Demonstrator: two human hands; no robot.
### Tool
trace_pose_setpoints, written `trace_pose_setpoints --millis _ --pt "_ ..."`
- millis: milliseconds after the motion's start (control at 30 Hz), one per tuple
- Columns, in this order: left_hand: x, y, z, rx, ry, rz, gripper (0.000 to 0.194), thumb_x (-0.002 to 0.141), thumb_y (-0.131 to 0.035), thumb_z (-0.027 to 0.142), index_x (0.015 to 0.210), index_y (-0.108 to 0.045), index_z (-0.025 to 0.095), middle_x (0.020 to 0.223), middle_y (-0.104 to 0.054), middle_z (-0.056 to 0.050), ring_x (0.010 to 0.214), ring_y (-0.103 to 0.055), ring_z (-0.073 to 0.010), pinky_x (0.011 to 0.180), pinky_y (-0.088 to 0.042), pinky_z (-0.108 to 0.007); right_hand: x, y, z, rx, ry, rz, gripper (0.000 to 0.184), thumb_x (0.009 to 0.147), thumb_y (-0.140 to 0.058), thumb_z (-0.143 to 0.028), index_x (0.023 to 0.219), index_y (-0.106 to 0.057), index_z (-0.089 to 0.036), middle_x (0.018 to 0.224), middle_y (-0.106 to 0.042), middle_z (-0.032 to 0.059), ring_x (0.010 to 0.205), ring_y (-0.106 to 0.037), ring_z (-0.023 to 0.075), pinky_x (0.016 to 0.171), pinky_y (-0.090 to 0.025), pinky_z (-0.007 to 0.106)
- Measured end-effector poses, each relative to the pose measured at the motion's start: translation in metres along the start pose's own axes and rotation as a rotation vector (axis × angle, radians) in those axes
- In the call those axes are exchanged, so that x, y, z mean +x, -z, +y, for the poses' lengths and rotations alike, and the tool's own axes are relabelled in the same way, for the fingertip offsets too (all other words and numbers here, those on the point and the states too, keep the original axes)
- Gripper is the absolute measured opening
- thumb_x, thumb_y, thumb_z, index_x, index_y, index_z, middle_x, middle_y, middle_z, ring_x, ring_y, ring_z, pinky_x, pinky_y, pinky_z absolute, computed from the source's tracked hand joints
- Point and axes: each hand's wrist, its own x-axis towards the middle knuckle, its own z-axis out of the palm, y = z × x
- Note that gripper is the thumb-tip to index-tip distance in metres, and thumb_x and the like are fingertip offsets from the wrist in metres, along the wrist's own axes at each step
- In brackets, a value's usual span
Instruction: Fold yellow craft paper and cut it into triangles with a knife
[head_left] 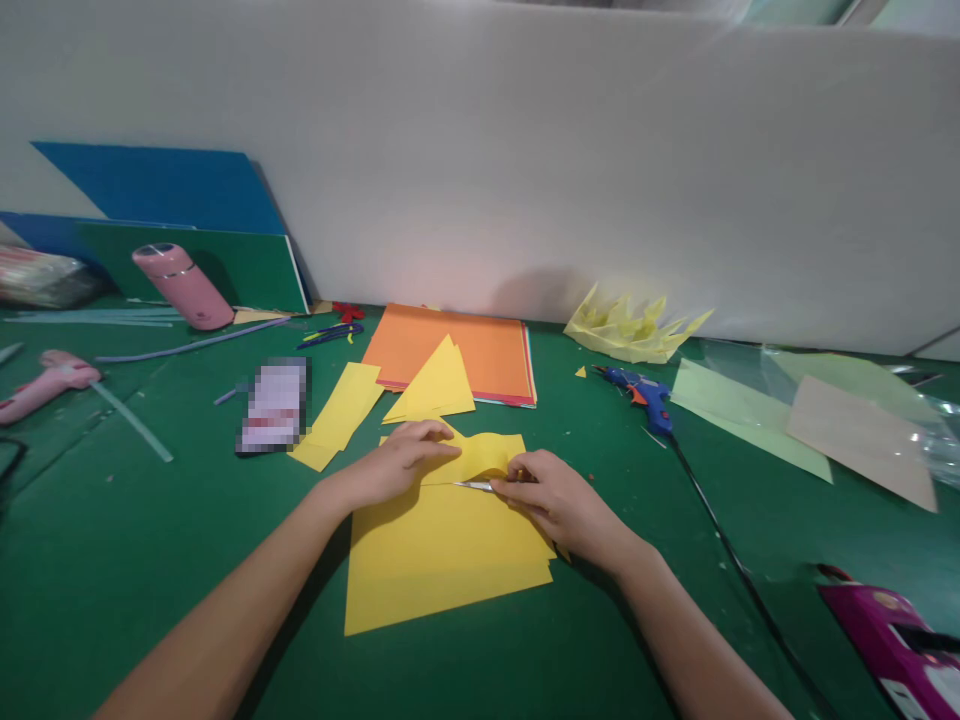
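Note:
My left hand (pixel 405 460) lies on the upper left of a yellow paper sheet (pixel 442 545), its fingers stretched out to the right and pressing on it. My right hand (pixel 551 500) is closed around scissors (pixel 474 486). Their pointed silver blades reach left from my fingers, and the handles are mostly hidden. Above the blades a yellow strip (pixel 486 455) curls up off the sheet, touching the fingers of my right hand. More yellow paper lies under the sheet. Just beyond my left hand is a folded yellow triangle (pixel 435 385).
Orange sheets (pixel 442 340) lie behind, with yellow pieces (pixel 341 405) and a phone (pixel 274 405) at left. A blue glue gun (pixel 641 390) trails its cord along the right. A yellow paper crown (pixel 634 325), pink bottle (pixel 187 290) and pink glue gun (pixel 56 380) are farther out.

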Motion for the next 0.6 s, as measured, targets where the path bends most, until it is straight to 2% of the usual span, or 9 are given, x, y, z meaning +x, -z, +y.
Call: trace_pose_setpoints --millis 367,600 --pt "0.001 -0.001 -0.002 0.018 -0.026 0.010 0.043 0.091 -0.035 0.009 0.118 -0.061 0.031 0.128 -0.051 -0.006 0.120 -0.044 -0.0222 0.099 -0.038 -0.041 0.002 -0.010 -0.001 -0.027 0.000 0.016 0.030 0.096 -0.041 -0.022 0.102 -0.070 -0.019 0.085 -0.060 0.0083 0.074 -0.048 0.0182 0.064 -0.036 0.030" --pt "0.002 0.000 -0.002 0.027 -0.018 0.004 0.045 0.090 -0.034 0.007 0.116 -0.062 0.030 0.128 -0.052 -0.005 0.120 -0.045 -0.0214 0.099 -0.037 -0.040 0.006 -0.013 -0.003 -0.037 0.014 -0.023 0.029 0.096 -0.040 -0.021 0.106 -0.068 -0.020 0.087 -0.059 0.0079 0.073 -0.047 0.0178 0.066 -0.035 0.030"
